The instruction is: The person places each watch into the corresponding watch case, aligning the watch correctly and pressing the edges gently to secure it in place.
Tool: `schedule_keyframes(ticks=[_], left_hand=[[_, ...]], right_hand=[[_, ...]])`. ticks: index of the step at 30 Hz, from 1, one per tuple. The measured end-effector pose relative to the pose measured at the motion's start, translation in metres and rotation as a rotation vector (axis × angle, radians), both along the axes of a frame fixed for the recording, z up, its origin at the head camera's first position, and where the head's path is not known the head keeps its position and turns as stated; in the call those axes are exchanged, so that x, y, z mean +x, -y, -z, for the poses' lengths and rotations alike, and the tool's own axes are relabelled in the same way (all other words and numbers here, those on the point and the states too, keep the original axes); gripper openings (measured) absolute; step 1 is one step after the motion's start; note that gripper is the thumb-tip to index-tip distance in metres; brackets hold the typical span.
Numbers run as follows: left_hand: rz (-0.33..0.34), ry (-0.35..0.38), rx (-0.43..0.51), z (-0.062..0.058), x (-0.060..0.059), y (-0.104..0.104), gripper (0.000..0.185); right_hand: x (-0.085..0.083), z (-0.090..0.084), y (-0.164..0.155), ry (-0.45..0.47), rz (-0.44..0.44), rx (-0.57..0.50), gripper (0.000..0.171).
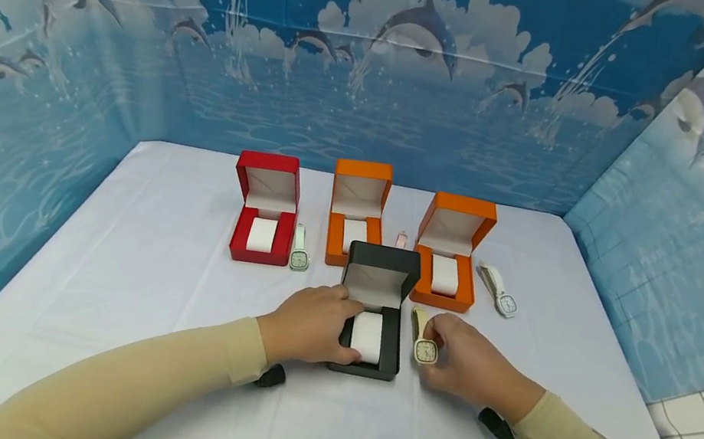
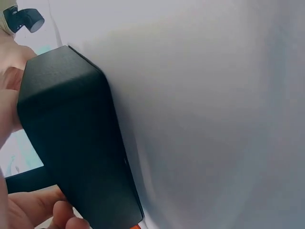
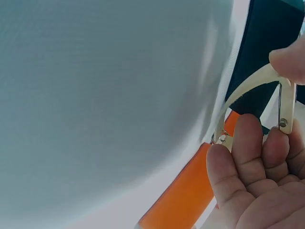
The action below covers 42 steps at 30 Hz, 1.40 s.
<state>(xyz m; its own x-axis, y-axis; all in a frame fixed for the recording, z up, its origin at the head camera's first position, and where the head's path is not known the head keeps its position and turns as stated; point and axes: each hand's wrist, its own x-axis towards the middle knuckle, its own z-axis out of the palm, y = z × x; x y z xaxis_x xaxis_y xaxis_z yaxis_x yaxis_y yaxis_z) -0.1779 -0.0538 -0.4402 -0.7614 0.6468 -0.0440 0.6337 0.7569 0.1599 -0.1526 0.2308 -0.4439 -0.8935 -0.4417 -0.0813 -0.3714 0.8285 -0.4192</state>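
A black watch box (image 1: 392,343) stands open-lidded at the table's middle, a white cushion (image 1: 367,336) inside it. My left hand (image 1: 313,326) grips the box's left side, thumb and fingertips reaching over its edge near the cushion. In the left wrist view the box's dark side wall (image 2: 76,143) hides most of the grip. My right hand (image 1: 464,359) holds a cream-strapped wristwatch (image 1: 425,350) just right of the box. The right wrist view shows its curved strap (image 3: 252,83), with the thumb on the watch and the other fingers curled under it.
Behind stand an open red watch box (image 1: 240,236) and two open orange ones, left (image 1: 334,240) and right (image 1: 466,289). A pale green watch (image 1: 299,257), a pink watch (image 1: 400,240) and a white watch (image 1: 504,302) lie beside them. Dolphin-print cloth (image 1: 370,114) hangs behind the table.
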Motion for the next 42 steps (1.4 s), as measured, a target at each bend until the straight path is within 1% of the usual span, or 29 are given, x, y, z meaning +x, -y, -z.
schedule_keyframes(ticks=[5, 12, 15, 23, 28, 33, 36, 42], left_hand=[[0.024, -0.030, 0.015, 0.000, 0.000, -0.004, 0.068], [0.026, -0.034, 0.057, 0.003, 0.000, -0.006, 0.066], [0.024, -0.047, 0.081, 0.004, 0.000, -0.006, 0.067], [0.030, -0.114, 0.121, 0.006, 0.003, -0.006, 0.065], [0.041, -0.130, 0.145, 0.006, 0.006, -0.006, 0.067], [0.060, -0.117, 0.174, 0.006, 0.006, -0.005, 0.066], [0.061, -0.083, 0.191, 0.006, 0.006, -0.005, 0.066], [0.041, -0.021, 0.234, 0.004, 0.007, -0.003, 0.068]], right_hand=[[0.000, -0.004, 0.001, -0.010, 0.005, -0.009, 0.039], [0.003, -0.007, 0.003, -0.008, 0.021, -0.028, 0.041], [0.003, -0.009, 0.004, -0.003, 0.026, -0.040, 0.040], [0.004, -0.012, 0.004, -0.013, 0.024, -0.092, 0.039], [0.006, -0.009, 0.002, -0.033, 0.022, -0.132, 0.039], [0.007, -0.009, 0.002, -0.043, 0.029, -0.161, 0.040], [0.007, -0.010, 0.002, -0.039, 0.036, -0.162, 0.041], [0.007, -0.012, 0.003, -0.015, 0.036, -0.176, 0.043]])
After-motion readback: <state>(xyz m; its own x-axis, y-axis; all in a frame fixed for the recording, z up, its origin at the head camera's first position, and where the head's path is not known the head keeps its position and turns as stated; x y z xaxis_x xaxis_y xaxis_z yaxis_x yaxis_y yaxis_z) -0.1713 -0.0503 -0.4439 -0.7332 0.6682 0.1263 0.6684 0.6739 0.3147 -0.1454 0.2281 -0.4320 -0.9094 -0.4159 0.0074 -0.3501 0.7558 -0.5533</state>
